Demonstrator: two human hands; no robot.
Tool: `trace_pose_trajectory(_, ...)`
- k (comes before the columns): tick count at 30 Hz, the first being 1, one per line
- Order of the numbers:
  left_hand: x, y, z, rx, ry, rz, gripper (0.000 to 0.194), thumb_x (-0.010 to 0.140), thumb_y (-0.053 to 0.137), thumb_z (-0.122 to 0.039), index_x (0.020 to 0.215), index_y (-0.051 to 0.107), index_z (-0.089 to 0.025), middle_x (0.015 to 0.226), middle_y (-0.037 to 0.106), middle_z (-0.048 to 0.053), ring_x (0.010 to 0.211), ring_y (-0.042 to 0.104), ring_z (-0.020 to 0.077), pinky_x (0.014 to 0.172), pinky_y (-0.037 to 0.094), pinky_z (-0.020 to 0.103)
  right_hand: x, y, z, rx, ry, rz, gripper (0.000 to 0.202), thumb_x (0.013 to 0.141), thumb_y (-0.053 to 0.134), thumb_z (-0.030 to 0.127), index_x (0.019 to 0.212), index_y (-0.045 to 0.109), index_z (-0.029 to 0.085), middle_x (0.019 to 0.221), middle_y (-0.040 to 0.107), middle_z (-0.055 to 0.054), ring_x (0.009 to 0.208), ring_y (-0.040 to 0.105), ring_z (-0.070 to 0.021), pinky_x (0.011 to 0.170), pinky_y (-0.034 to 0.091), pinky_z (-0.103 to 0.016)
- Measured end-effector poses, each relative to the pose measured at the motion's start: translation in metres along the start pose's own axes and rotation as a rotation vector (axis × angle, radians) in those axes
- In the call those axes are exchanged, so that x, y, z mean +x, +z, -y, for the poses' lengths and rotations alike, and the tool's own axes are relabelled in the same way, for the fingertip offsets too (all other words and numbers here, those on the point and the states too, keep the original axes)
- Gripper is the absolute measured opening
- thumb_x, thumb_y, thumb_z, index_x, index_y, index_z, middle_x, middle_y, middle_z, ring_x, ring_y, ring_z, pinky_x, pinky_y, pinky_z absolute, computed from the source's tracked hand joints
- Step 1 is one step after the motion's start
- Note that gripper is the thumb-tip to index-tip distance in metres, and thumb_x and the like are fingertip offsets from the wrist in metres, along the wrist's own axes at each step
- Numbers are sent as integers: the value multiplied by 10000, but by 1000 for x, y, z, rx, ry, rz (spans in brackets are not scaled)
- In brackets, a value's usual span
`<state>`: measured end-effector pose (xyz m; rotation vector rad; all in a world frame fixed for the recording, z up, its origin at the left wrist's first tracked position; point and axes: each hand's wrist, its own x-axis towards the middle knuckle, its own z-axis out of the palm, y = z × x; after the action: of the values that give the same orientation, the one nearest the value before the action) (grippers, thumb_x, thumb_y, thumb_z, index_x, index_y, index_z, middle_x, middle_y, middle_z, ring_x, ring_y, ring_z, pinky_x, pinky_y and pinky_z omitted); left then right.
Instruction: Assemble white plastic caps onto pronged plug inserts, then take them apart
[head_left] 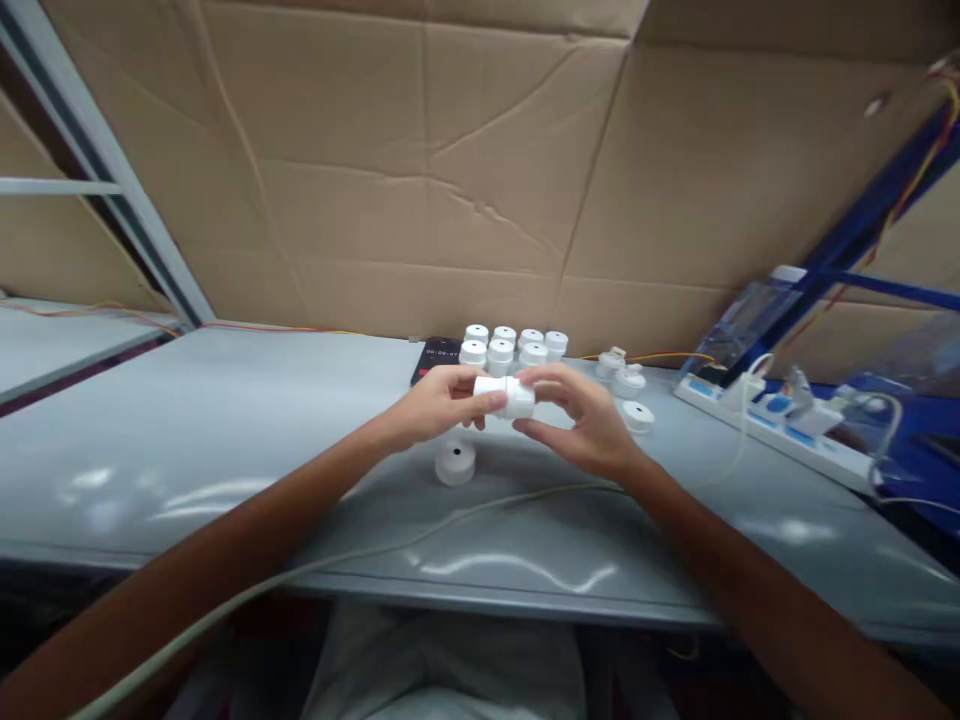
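Between my two hands, a white cylindrical plastic piece [507, 396] lies on its side above the tabletop. My left hand [442, 402] grips its left end with thumb and fingers. Around the right end, my right hand [576, 412] has its fingers and thumb closed. Just below, a white round cap [455, 462] with a dark centre spot rests on the table. Behind my hands stand several similar white cylinders [500, 352] in rows, their tops showing dark spots. A loose white round piece [637, 416] lies to the right of my right hand.
A dark phone [436, 358] showing a timer lies left of the cylinders. Small white parts [628, 380] sit back right, near a power strip [780, 432] with plugs. A pale cable [420, 535] crosses the grey table [225, 420]. Cardboard [390, 180] walls the back.
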<state>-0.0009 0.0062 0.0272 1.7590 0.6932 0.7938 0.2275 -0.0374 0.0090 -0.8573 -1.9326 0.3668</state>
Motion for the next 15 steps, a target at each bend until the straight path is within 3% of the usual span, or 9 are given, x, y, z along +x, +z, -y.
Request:
trace_pose_trajectory(5,-2,5,1,-99,-165,32,651,870,553,-792,838,633,-146,583,619,11,440,572,115,429,382,218,0,3,7,-197,-234,-52,253,892,708,167,1122,658,262,1196,730,-95,1116,708,-256,978,591,-445)
trace_pose_trajectory(8,-3,10,3,-112,-228,11,665,888,490,-813,862,611,-160,535,588,-2,375,523,113,362,304,211,0,4,10,-244,-246,-51,200,905,668,170,1077,672,273,1200,734,-96,1096,719,-263,983,587,-463)
trace_pose_trajectory(12,-3,11,4,-36,-92,-20,562,908,559,-737,844,556,-179,581,544,-37,436,514,91,430,377,205,-1,2,10,-169,-169,-23,263,872,747,240,1124,677,270,1210,734,-90,1119,711,-277,968,595,-453)
trace_pose_trajectory(15,-2,9,6,92,74,-49,486,944,563,-661,976,596,-177,756,611,-5,603,586,112,545,459,220,-2,3,9,-33,54,-56,341,834,819,373,1119,678,251,1108,748,-69,905,749,-242,817,638,-396)
